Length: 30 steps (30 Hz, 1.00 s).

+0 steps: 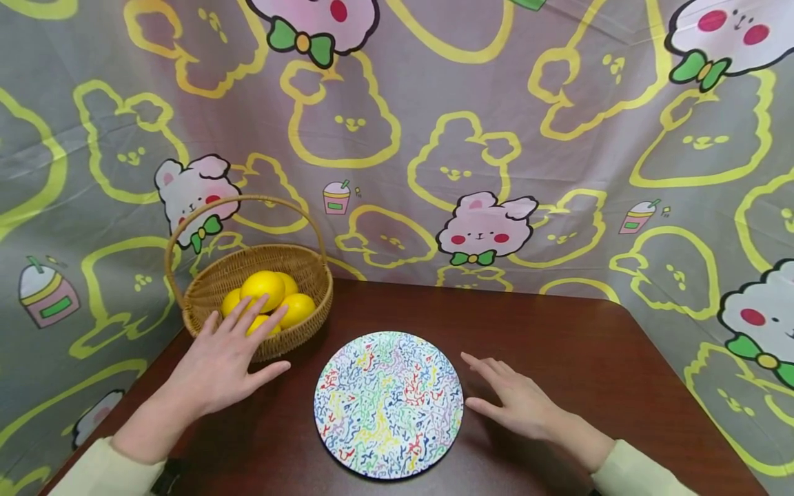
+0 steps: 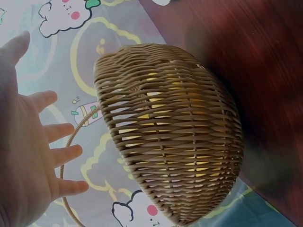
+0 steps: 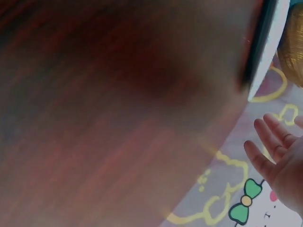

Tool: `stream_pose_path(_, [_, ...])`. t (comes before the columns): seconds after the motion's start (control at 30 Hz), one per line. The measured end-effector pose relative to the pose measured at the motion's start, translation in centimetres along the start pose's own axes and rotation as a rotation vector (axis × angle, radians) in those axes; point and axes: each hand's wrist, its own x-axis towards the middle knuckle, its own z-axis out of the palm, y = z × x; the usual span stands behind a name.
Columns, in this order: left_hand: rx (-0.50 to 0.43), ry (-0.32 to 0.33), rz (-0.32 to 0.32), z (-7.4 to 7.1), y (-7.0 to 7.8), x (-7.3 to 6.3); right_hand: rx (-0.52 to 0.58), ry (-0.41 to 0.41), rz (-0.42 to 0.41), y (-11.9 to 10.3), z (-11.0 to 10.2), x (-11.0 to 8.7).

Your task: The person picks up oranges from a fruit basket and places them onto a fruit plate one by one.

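Note:
A wicker basket (image 1: 304, 337) with a tall hoop handle stands at the back left and holds several yellow lemons (image 1: 263, 289). My left hand (image 1: 214, 365) hovers at the basket's front, fingers spread, overlapping the lower lemons in the head view. In the left wrist view the left hand (image 2: 28, 146) is apart from the woven basket side (image 2: 175, 123), holding nothing. A round board (image 1: 389, 406) with multicoloured squiggles on white lies in front, at the middle. My right hand (image 1: 524, 403) is just right of its edge, fingers extended and nothing in its grasp.
Everything stands on a dark red-brown wooden table (image 1: 558, 344). A grey curtain (image 1: 397, 179) printed with yellow outlines and rabbits hangs behind it and along both sides. The basket's handle (image 1: 248, 198) arches up in front of the curtain.

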Motion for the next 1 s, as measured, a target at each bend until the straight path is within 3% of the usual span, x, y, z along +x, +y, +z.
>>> stream_pose_path(0.33, [-0.012,0.018,0.012,0.3,-0.7,0.0,0.078,-0.088,0.000,0.2,1.3,0.2])
stream_pose_path(0.7, [-0.024,0.025,0.004,0.2,-1.5,0.4,0.113,-0.068,-0.022,0.5,2.3,0.4])
stream_pose_path(1.0, [-0.087,-0.012,-0.013,-0.3,-2.1,0.5,0.100,-0.052,-0.066,0.5,2.8,0.5])
